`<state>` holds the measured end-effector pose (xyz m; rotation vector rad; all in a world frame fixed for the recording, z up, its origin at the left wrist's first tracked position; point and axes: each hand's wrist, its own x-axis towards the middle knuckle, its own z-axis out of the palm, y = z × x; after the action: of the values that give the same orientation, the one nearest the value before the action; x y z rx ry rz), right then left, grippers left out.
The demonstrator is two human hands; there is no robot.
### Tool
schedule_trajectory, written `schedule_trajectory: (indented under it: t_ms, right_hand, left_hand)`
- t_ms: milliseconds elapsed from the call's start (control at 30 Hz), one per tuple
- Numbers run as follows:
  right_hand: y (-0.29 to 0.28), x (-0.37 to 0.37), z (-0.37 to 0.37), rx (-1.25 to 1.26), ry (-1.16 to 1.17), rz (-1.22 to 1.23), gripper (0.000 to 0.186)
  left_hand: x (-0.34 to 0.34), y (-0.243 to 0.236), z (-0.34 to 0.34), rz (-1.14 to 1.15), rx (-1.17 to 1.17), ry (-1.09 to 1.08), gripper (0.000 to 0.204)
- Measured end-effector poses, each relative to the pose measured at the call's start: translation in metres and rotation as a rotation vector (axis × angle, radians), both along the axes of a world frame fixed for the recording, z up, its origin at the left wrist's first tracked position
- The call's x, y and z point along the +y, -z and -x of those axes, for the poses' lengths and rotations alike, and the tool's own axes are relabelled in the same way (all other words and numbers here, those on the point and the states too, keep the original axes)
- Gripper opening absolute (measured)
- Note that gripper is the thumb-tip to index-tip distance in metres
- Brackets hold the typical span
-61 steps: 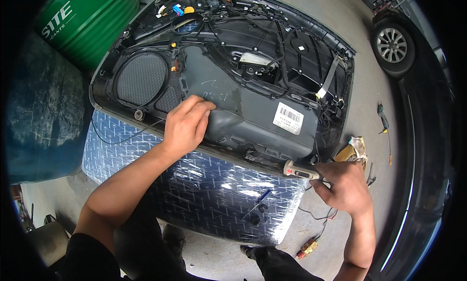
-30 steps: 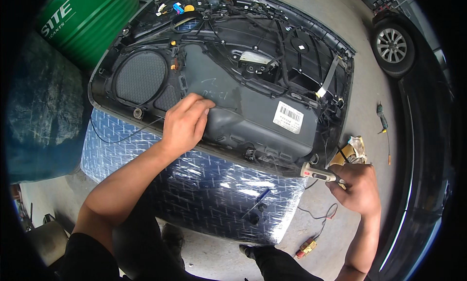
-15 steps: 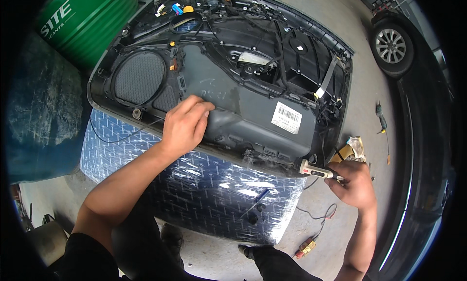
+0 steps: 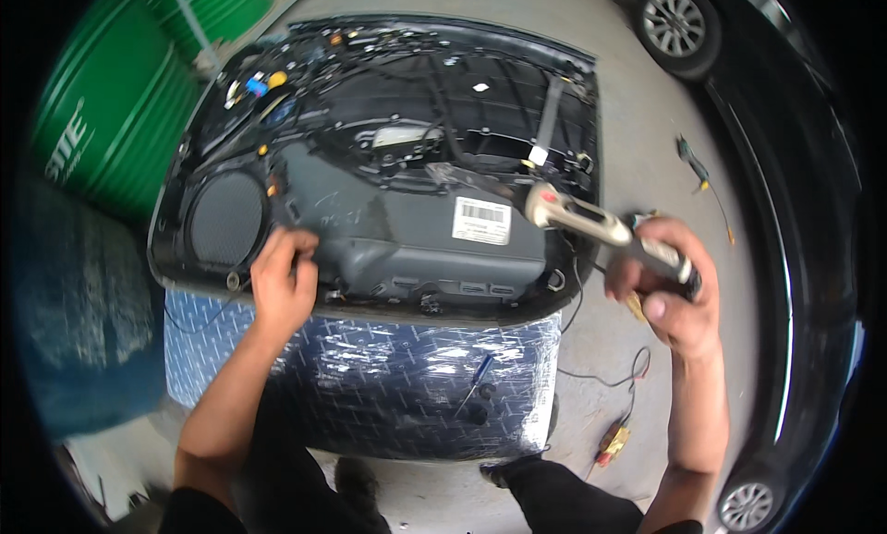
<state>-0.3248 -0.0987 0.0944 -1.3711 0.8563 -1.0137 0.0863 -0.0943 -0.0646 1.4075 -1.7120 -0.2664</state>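
**A:** What lies on the support?

**B:** A car door panel (image 4: 388, 183), inner side up, rests on a stand wrapped in blue patterned film (image 4: 370, 377). The panel overhangs the stand's top on the far side and at both ends; its near edge runs along the stand's near top edge. A round speaker grille (image 4: 226, 218) sits at the panel's left end; a white label (image 4: 481, 221) lies right of centre, near the near edge.

**A:** And the left hand?

**B:** The left hand (image 4: 282, 285) rests on the panel's near edge, just right of the speaker grille. Its fingers are curled down onto the dark plastic; whether they pinch anything cannot be told.

**A:** The right hand?

**B:** The right hand (image 4: 670, 294) hangs off the panel's right end, above the floor. It is closed in a fist round the dark grip of a hand tool (image 4: 591, 227) with a beige body. The tool's head points left and lies over the panel, just right of the label.

**A:** What surrounds the work?

**B:** A blue-handled screwdriver (image 4: 476, 377) lies against the stand's front face. Green drums (image 4: 120, 100) stand beyond the left end. A dark car (image 4: 795, 211) stands to the right, and a thin wire with a red-and-yellow connector (image 4: 612, 439) lies on the concrete floor beside the stand's right end.
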Motion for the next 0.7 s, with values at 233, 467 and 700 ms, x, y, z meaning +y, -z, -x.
schedule_trajectory:
  t_ms: [233, 467, 700]
  right_hand:
    - [0.003, -0.014, 0.003, -0.136, -0.141, 0.135, 0.08]
    - [0.011, 0.0, 0.008, 0.217, 0.131, 0.295, 0.042]
    - [0.02, 0.019, -0.005, 0.359, 0.45, 0.316, 0.015]
  left_hand:
    - [0.058, -0.033, 0.047, -0.348, -0.277, 0.545, 0.012]
    - [0.07, 0.002, 0.057, -0.479, -0.34, 0.563, 0.009]
    - [0.065, 0.028, 0.064, -0.502, -0.438, 0.54, 0.011]
